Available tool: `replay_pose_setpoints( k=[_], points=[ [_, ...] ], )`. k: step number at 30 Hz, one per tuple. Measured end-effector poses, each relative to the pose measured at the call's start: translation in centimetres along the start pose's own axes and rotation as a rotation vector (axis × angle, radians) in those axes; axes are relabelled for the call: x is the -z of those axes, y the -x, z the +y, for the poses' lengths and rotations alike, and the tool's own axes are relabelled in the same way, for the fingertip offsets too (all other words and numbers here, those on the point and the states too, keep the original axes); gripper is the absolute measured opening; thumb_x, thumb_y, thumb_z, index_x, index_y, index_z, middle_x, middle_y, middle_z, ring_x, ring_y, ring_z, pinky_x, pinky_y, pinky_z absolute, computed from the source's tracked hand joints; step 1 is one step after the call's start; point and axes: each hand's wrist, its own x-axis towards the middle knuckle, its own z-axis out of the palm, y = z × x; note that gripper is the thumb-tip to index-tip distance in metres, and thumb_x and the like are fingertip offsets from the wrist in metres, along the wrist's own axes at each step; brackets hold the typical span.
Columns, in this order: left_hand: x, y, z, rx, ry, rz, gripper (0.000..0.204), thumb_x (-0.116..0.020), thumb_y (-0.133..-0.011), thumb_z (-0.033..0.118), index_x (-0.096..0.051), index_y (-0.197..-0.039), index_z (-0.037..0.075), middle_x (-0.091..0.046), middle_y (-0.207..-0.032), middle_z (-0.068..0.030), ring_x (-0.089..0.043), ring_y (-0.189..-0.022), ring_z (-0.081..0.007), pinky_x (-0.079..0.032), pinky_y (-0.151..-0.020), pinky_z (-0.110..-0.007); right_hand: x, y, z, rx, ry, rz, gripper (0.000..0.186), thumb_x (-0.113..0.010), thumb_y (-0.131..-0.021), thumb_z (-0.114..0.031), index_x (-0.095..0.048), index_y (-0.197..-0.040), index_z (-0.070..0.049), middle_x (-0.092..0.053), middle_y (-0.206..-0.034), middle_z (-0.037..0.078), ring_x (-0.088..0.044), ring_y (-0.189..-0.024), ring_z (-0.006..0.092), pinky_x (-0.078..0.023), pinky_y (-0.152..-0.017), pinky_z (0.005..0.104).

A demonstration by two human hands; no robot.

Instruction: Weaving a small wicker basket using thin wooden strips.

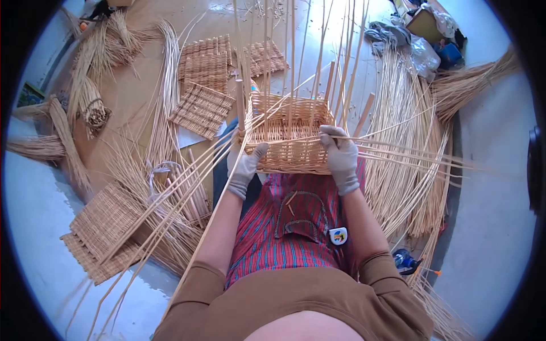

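A half-woven rectangular wicker basket [293, 154] is held over my lap, its opening facing up and away from me. Long pale strands stand up from its far side, and others fan out left and right. My left hand [245, 163], in a grey glove, grips the near left corner, thumb on the front wall and fingers partly hidden. At the near right corner my gloved right hand [340, 158] is closed, its fingertips pinching a strand [315, 138] along the top edge. Wooden corner stakes, such as the left one [240, 105], rise beside the walls.
Woven square panels lie ahead [205, 108] and at the left [108, 213]. A broad heap of loose strands [406, 165] covers the right side. Bundled strands [94, 111] lie far left. Near my right elbow is a blue spray bottle [405, 260]. A tape measure [338, 236] rests on my striped apron.
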Motion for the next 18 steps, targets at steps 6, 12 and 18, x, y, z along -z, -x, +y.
replay_pose_setpoints(
  k=[6,12,18],
  points=[
    [-1.2,-1.2,0.2,0.202,0.248,0.017,0.071,-0.093,-0.086,0.036,-0.058,-0.139,0.004,-0.073,-0.124,-0.0094,-0.07,-0.108,-0.0196,-0.057,-0.095,-0.036,-6.3,-2.3,-6.8,0.253,0.167,-0.061,0.014,-0.072,-0.098,-0.003,-0.075,-0.112,-0.003,-0.079,-0.103,0.008,-0.074,-0.092,0.0171,-0.059,-0.082,0.0308],
    [-1.9,-1.0,0.9,0.194,0.4,0.2,0.047,-0.092,-0.088,0.034,-0.065,-0.116,0.006,-0.07,-0.102,-0.001,-0.065,-0.09,-0.0136,-0.056,-0.084,-0.031,-16.2,-12.1,-9.6,0.582,0.732,0.053,0.038,-0.073,-0.095,-0.015,-0.071,-0.133,-0.019,-0.069,-0.137,0.016,-0.075,-0.104,0.0326,-0.061,-0.088,0.0405],
    [-2.0,-1.0,1.1,0.191,0.537,0.149,0.028,-0.084,-0.094,0.016,-0.065,-0.113,0.006,-0.069,-0.105,-0.0013,-0.063,-0.094,-0.0121,-0.054,-0.085,-0.029,-10.9,-9.9,-7.1,0.303,0.505,-0.076,0.08,-0.064,-0.099,-0.007,-0.025,-0.168,-0.018,-0.072,-0.123,0.014,-0.076,-0.095,0.0254,-0.061,-0.085,0.0359]
  ],
)
